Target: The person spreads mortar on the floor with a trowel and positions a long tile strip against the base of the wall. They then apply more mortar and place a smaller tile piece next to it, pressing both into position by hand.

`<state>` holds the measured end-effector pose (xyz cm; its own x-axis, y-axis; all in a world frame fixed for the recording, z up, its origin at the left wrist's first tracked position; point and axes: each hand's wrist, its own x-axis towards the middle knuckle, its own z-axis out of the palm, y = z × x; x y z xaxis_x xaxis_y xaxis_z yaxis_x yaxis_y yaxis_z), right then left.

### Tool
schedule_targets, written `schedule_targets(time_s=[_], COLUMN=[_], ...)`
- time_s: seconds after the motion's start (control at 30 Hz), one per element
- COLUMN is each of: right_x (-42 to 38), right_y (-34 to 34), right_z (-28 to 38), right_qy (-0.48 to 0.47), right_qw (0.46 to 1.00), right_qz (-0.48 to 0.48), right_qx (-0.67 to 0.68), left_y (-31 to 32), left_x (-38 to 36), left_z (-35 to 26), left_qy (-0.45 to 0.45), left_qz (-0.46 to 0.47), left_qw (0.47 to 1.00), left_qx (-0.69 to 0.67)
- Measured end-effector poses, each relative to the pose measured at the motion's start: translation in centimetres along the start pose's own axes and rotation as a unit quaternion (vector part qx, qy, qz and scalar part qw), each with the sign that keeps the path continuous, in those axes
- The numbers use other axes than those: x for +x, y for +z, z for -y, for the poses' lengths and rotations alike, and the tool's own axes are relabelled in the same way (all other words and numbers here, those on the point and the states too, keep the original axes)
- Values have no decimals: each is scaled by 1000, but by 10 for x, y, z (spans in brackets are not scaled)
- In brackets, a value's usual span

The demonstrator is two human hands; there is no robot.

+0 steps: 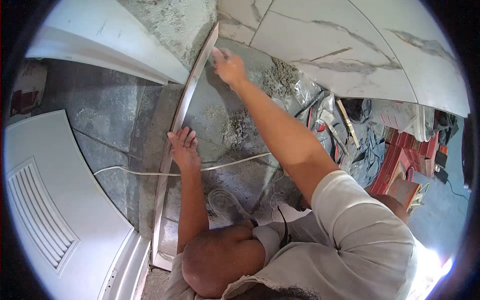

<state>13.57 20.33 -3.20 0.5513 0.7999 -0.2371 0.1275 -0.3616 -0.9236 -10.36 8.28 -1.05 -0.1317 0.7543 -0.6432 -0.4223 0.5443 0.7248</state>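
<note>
A long, narrow, pale strip [187, 95] stands on the floor along the doorway threshold, running from the tiled wall corner down toward my knee. My left hand [185, 150] rests against its middle, fingers spread and palm near the floor. Farther up, my right hand [229, 66] reaches to the strip's far end. Its fingertips touch or nearly touch the edge there, and I see no object in it. A white cable [235, 164] crosses the floor and passes the strip just below my left hand.
A white louvred door [55, 195] lies at left, beside a white door frame [100, 45]. Marbled wall tiles [330, 40] line the top. Mortar crumbs [237, 127] lie on the grey floor. Plastic bags [367, 155], wood pieces and red boxes [400, 165] crowd the right.
</note>
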Motion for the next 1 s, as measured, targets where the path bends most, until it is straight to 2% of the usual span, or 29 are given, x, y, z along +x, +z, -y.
schedule_targets(time_s=[0.03, 0.17, 0.23, 0.33, 0.47, 0.57, 0.63, 0.67, 0.73, 0.77, 0.83, 0.87, 0.93, 1.0], right_x=[5, -1, -10, -9, -10, -10, -7, -1, 5, -4, -8, -9, -11, -11], right_y=[9, 24, 27, 30, 33, 34, 40, 41, 46, 46, 39, 36, 34, 39], right_z=[6, 32, 39, 49, 57, 57, 54, 49, 37, 43, 60, 61, 59, 57], right_qy=[-25, -14, -75, -36, -9, 4, -20, -20, -96, -90, 9, 13, -111, -77], right_qw=[999, 998, 990, 986, 989, 986, 984, 985, 960, 963, 982, 983, 965, 977], right_qz=[-10, 2, -65, -37, -51, -20, -62, -54, -6, 5, -43, -40, -40, -68], right_qx=[-28, -66, -101, -159, -138, -164, -168, -165, -263, -255, -182, -178, -233, -187], left_y=[1, 0, 2, 5, 2, 1, 0, 2, -1, 1, 0, -1, -6, -9], left_x=[0, 0, -2, -7, -3, -1, -2, -1, -3, -5, -2, 1, -4, -12], left_z=[0, 0, -1, -4, -4, -3, -3, -2, -4, -5, -6, -6, -12, -25], left_qy=[1, 1, -3, 14, -7, -10, -8, -11, -8, -13, -19, -26, -34, -46], left_qz=[3, 2, 7, 0, 6, 9, 2, 9, -4, 7, 18, 16, 11, 35], left_qw=[1000, 1000, 1000, 1000, 1000, 1000, 1000, 1000, 1000, 1000, 1000, 999, 999, 987], left_qx=[0, -20, -17, 1, -2, 1, 3, 3, 11, 11, 17, 18, 26, 149])
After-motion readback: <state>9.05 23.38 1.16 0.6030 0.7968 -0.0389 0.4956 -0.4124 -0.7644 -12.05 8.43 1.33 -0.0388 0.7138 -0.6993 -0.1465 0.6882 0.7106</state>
